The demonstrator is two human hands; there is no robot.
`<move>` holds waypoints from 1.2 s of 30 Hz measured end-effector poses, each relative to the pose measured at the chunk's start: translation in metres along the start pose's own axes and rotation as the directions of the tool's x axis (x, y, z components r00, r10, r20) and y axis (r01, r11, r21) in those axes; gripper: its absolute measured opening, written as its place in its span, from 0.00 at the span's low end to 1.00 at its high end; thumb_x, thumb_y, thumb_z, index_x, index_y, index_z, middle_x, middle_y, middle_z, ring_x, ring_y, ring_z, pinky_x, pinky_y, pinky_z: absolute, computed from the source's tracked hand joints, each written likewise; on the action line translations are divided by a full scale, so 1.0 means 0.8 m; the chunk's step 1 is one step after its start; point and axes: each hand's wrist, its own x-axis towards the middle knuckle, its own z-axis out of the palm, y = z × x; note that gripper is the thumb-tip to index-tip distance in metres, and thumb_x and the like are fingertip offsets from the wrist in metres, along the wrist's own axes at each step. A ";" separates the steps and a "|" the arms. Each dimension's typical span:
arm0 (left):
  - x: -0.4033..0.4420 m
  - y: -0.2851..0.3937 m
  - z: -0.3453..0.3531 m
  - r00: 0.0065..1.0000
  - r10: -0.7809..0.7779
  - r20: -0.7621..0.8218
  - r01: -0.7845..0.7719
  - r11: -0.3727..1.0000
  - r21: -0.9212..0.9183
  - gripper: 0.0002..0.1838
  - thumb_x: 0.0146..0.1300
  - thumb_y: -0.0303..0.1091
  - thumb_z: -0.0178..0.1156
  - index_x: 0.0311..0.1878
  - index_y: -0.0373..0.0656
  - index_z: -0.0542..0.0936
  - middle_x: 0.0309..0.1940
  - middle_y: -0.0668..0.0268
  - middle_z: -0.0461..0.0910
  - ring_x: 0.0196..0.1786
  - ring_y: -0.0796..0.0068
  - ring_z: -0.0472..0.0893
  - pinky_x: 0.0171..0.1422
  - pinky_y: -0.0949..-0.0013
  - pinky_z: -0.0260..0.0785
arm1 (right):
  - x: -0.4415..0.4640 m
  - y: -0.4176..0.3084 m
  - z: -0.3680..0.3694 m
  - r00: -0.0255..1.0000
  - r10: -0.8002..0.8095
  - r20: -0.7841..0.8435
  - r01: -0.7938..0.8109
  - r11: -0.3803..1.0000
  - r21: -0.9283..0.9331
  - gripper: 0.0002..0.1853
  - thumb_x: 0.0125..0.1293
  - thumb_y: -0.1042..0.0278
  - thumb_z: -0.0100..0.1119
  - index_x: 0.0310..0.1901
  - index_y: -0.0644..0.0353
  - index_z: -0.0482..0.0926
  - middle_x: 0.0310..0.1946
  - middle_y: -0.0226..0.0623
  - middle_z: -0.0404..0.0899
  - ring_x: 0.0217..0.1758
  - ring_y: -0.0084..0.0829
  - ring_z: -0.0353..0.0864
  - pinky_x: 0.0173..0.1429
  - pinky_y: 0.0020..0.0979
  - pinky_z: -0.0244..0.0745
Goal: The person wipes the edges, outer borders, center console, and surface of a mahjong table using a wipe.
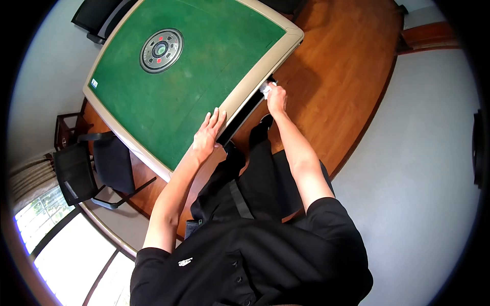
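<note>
A mahjong table [204,66] with a green felt top and a beige rim stands in front of me. Spread over its near rim, my left hand [206,136] rests with fingers apart and holds nothing. My right hand [276,98] is closed on a crumpled white cloth [266,90], possibly a tissue, at the right end of a dark open drawer [245,116] under the rim. The drawer's inside is too dark to make out. A round control panel [162,50] with red and dark buttons is set in the middle of the felt.
Black chairs [113,162] stand to the left, near a bright window [71,245]. Another dark chair [97,18] is at the far left corner. Wooden flooring [337,76] runs right of the table to a pale wall [408,153].
</note>
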 end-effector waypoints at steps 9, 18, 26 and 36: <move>0.001 0.001 0.005 0.999 0.007 -0.042 -0.005 0.998 0.055 0.77 0.41 0.19 0.86 0.93 0.66 0.52 0.94 0.64 0.51 0.90 0.46 0.62 0.83 0.54 0.78 | -0.095 -0.023 0.045 0.996 0.016 -0.093 0.005 0.974 0.225 0.13 0.68 0.73 0.69 0.52 0.63 0.92 0.42 0.57 0.84 0.49 0.59 0.86 0.57 0.56 0.81; 0.001 -0.001 0.009 1.000 -0.002 -0.026 0.004 0.998 0.063 0.78 0.42 0.20 0.86 0.94 0.65 0.49 0.94 0.64 0.50 0.91 0.47 0.60 0.84 0.55 0.77 | -0.206 -0.108 0.033 0.970 0.092 0.225 -0.154 0.950 0.272 0.11 0.65 0.73 0.70 0.49 0.58 0.93 0.40 0.57 0.88 0.46 0.58 0.90 0.54 0.53 0.86; -0.002 0.002 0.007 1.000 -0.021 -0.009 0.021 0.997 0.069 0.78 0.41 0.21 0.87 0.94 0.66 0.50 0.94 0.66 0.50 0.91 0.47 0.60 0.84 0.55 0.77 | -0.082 -0.066 0.001 0.980 0.167 0.106 -0.194 0.917 0.349 0.09 0.68 0.75 0.70 0.48 0.62 0.90 0.39 0.58 0.90 0.47 0.59 0.92 0.52 0.52 0.85; 0.002 0.003 0.005 0.999 -0.032 -0.012 0.033 0.999 0.019 0.75 0.43 0.19 0.84 0.93 0.66 0.52 0.95 0.66 0.50 0.91 0.47 0.60 0.87 0.54 0.74 | 0.024 -0.002 -0.030 0.989 0.141 -0.043 -0.139 0.989 0.056 0.20 0.68 0.77 0.71 0.61 0.55 0.92 0.52 0.56 0.90 0.56 0.57 0.91 0.60 0.51 0.86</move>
